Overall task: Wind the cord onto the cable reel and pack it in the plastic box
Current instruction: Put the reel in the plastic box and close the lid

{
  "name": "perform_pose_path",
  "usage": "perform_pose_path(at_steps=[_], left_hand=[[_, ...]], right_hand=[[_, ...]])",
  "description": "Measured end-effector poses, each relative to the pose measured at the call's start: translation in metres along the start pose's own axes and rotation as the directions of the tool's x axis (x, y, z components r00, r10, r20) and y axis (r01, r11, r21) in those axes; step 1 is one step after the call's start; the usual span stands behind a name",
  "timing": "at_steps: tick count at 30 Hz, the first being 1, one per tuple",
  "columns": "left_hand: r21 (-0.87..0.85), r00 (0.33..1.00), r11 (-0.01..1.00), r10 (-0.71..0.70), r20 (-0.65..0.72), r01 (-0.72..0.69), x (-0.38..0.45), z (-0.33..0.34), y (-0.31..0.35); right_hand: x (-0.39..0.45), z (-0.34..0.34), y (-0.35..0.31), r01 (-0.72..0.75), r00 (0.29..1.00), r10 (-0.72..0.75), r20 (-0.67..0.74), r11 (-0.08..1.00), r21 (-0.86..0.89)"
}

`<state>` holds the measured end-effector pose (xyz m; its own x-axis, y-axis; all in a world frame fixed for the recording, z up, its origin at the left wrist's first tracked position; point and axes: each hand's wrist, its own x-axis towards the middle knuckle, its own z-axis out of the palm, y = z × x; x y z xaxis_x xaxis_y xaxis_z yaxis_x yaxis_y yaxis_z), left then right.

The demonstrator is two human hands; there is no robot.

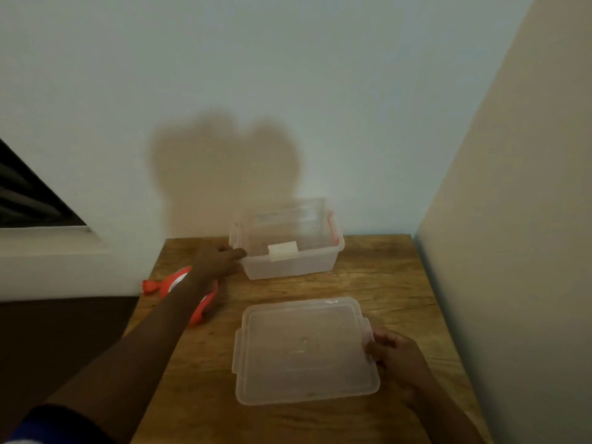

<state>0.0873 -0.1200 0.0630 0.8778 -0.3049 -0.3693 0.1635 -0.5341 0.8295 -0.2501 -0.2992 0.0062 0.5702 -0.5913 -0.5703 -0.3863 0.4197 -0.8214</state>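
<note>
A clear plastic box (290, 267) with red side latches stands open at the back of the wooden table (384, 283). My left hand (221, 259) reaches across and grips the box's left front corner. The clear lid (301, 350) lies flat near the table's front, and my right hand (392, 357) pinches its right edge. An orange cable reel (205, 307) lies on the table's left side, mostly hidden under my left forearm. Its orange plug end (149, 286) pokes out past the table's left edge.
Walls close in the table at the back and along the right. A white ledge (64, 267) and a dark window opening (28, 200) lie to the left. A small white piece (282, 250) sits on the box's front rim.
</note>
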Motion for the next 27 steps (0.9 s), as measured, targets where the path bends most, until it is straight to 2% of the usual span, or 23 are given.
perform_pose_path(at_steps=[3,7,13,17,21,24,27], left_hand=[[0.074,0.999,0.997,0.009,0.036,-0.011,0.009,-0.03,-0.023],[-0.051,0.994,0.999,-0.004,0.108,0.009,0.008,-0.045,-0.046],[-0.088,0.973,0.996,0.027,0.231,-0.007,0.011,-0.037,-0.076],[-0.098,0.966,0.992,-0.048,0.254,0.075,0.006,-0.024,-0.081],[-0.144,0.967,0.986,-0.045,0.251,0.083,0.002,-0.017,-0.083],[-0.139,0.973,0.986,-0.06,0.222,0.093,-0.002,-0.015,-0.083],[-0.112,0.982,0.99,-0.065,0.176,0.085,-0.005,-0.011,-0.083]], right_hand=[[-0.007,0.031,0.021,-0.039,0.999,0.039,0.001,0.997,0.061],[-0.012,0.057,0.044,-0.05,0.998,0.053,-0.033,0.994,0.094],[-0.016,0.078,0.06,-0.078,0.989,0.098,-0.111,0.982,0.172],[-0.012,0.081,0.058,-0.079,0.987,0.098,-0.125,0.986,0.147],[-0.007,0.079,0.055,-0.064,0.986,0.081,-0.145,0.991,0.12],[-0.004,0.077,0.055,-0.052,0.984,0.061,-0.166,0.997,0.062],[0.0,0.072,0.058,-0.02,0.968,0.002,-0.252,0.997,-0.068]])
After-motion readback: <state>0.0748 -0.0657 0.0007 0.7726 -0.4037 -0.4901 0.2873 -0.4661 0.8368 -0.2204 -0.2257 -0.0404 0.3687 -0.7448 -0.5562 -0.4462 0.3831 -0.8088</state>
